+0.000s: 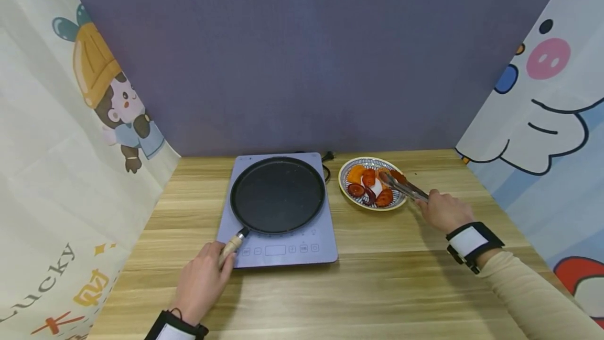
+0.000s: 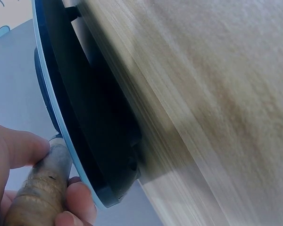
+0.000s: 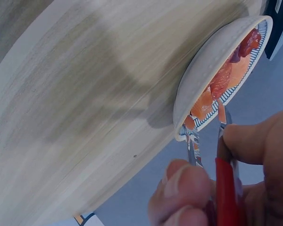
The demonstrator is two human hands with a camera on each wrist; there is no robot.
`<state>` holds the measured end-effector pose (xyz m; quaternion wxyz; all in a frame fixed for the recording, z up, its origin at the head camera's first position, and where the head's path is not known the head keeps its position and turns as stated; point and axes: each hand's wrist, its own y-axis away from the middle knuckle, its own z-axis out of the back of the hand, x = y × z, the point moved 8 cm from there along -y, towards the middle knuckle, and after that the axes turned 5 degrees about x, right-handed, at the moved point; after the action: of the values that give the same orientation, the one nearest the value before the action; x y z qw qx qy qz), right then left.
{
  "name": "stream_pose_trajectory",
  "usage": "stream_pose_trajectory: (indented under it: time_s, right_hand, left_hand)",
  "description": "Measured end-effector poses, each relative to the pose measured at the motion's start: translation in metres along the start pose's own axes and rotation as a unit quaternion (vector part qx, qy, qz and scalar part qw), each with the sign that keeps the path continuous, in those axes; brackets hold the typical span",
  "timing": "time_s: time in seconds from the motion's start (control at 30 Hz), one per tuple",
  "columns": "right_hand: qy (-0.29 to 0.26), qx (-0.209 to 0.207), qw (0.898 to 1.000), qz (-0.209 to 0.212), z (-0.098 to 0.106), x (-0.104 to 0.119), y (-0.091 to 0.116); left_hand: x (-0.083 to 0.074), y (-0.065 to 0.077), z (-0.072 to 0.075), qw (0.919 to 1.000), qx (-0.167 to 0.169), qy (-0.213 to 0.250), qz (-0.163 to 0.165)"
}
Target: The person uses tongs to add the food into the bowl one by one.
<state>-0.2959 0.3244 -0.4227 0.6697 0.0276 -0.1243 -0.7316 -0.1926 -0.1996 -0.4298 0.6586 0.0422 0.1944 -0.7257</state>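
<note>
My left hand (image 1: 202, 280) grips the wooden handle (image 2: 42, 188) of a round black flat pan (image 1: 278, 193), its thumb along the top near the ferrule. The pan lies level on an induction cooktop (image 1: 325, 248). Over at the right, my right hand (image 1: 445, 211) holds metal tongs (image 1: 409, 189) with a red grip (image 3: 228, 193). The tongs' tips reach into a shallow patterned bowl (image 3: 200, 70) at its right side, among orange and red food pieces (image 1: 369, 177). In the right wrist view the two arms of the tongs stand apart at the bowl's rim.
A black plug and cord (image 1: 326, 164) lie behind the cooktop's right corner. The wood-grain table (image 1: 302, 303) ends at a grey-blue back panel (image 1: 302, 62). Printed curtains (image 1: 42, 172) hang at both sides.
</note>
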Motion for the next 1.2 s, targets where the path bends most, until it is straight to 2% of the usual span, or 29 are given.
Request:
stream_pose_trajectory:
  time_s: [0.3,0.57,0.87,1.0,1.2]
  right_hand:
    - [0.006,-0.006,1.0,0.005,-0.0033,0.0017,-0.0033]
    - [0.023,-0.045,0.998,0.035,0.001,0.0078,-0.005]
    - [0.023,-0.082,0.995,0.054,0.0024,0.0048,-0.0033]
    - [0.026,-0.1,0.993,0.056,0.0042,0.0038,-0.0031]
    - [0.034,-0.102,0.993,0.046,0.0036,0.0006,-0.0041]
  left_hand:
    - [-0.0011,-0.0013,-0.0011,1.0,0.002,0.003,0.0]
    - [0.0007,0.0008,0.0015,0.9999,-0.01,0.001,-0.001]
    - [-0.0005,0.0008,0.0024,0.9998,-0.016,0.001,-0.008]
    - [-0.0006,0.0011,0.0028,0.9997,-0.02,0.003,-0.012]
    - [-0.0002,0.0014,0.0019,0.9997,-0.018,0.004,-0.013]
